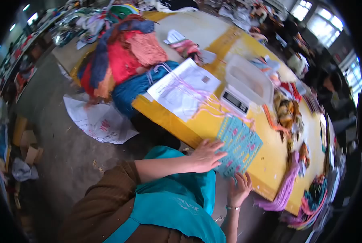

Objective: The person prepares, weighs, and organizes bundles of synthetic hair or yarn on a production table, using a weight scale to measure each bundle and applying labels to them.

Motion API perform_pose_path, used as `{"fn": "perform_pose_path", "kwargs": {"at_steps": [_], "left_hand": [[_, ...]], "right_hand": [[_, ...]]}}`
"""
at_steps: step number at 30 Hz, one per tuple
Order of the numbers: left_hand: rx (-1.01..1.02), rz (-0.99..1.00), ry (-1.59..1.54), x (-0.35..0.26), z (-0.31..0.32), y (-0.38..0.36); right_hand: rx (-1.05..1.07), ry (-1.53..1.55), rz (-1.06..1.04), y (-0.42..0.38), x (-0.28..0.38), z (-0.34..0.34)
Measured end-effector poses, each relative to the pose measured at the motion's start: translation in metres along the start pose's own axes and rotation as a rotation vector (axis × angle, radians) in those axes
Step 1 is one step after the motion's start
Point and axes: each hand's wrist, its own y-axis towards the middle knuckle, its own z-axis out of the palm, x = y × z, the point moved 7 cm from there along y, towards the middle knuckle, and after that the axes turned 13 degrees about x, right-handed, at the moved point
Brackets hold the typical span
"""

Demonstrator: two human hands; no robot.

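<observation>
A flat turquoise piece (239, 146) with rows of yellow and pink motifs lies at the near edge of the yellow table (165, 117); it looks like patterned fabric. My left hand (208, 156) rests at its left edge, fingers stretched out and slightly apart. Lower down, my right hand (239, 188) has its fingers spread, with the tips right at the piece's lower corner. A bracelet circles the right wrist. Just beyond the piece, loose pink yarn strands (211, 103) trail over a printed paper sheet (185, 89).
A digital scale (235, 101) with a clear plastic tub (250, 79) stands beyond the piece. Red, salmon and blue yarn hanks (124, 56) are heaped to the left. Purple yarn (286, 186) hangs over the right edge. A large paper (100, 119) droops beside the table.
</observation>
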Motion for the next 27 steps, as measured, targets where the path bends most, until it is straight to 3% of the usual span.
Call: {"fn": "perform_pose_path", "kwargs": {"at_steps": [2,3,5,7,8,9,10,12,15,18,19,21,23,25,27], "left_hand": [[-0.272,0.12,-0.166,-0.007,-0.02,0.014],[-0.288,0.117,-0.101,0.043,-0.073,-0.037],[-0.436,0.15,-0.191,0.07,-0.139,-0.032],[-0.521,-0.052,-0.113,0.135,-0.206,-0.039],[-0.723,-0.09,0.006,0.18,-0.244,-0.05],[-0.689,-0.239,-0.006,0.214,-0.295,-0.061],[-0.915,-0.285,0.043,0.233,-0.343,-0.079],[-1.045,-0.35,0.516,0.299,-0.418,-0.107],[-0.86,-0.838,0.478,0.368,-0.478,-0.138],[-0.672,-0.972,0.444,0.402,-0.496,-0.138],[-0.678,-0.965,0.445,0.414,-0.501,-0.137],[-0.641,-0.767,0.504,0.415,-0.503,-0.121],[-0.611,-0.805,0.471,0.409,-0.501,-0.118],[-0.45,-0.804,0.6,0.402,-0.495,-0.113],[-0.699,-0.597,0.601,0.394,-0.508,-0.121]], "right_hand": [[-0.055,0.01,-0.056,0.01,-0.017,-0.024],[-0.084,0.172,-0.05,0.017,0.035,0.017],[-0.099,0.182,-0.096,0.029,0.032,-0.003],[-0.12,0.133,-0.09,0.034,0.032,-0.014],[-0.148,0.089,-0.107,0.035,0.036,-0.018],[-0.163,0.084,-0.094,0.036,0.035,-0.018],[-0.179,0.079,-0.079,0.038,0.035,-0.02],[-0.174,0.083,-0.045,0.042,0.04,-0.023],[-0.179,0.065,-0.015,0.044,0.04,-0.015],[-0.137,0.062,0.019,0.045,0.047,-0.006],[-0.129,0.067,0.018,0.047,0.05,-0.003],[-0.13,0.084,0.022,0.049,0.057,0.001],[-0.096,0.084,-0.014,0.051,0.063,0.006],[-0.079,0.091,-0.02,0.055,0.068,0.009],[-0.06,0.088,-0.068,0.061,0.072,0.013]]}}
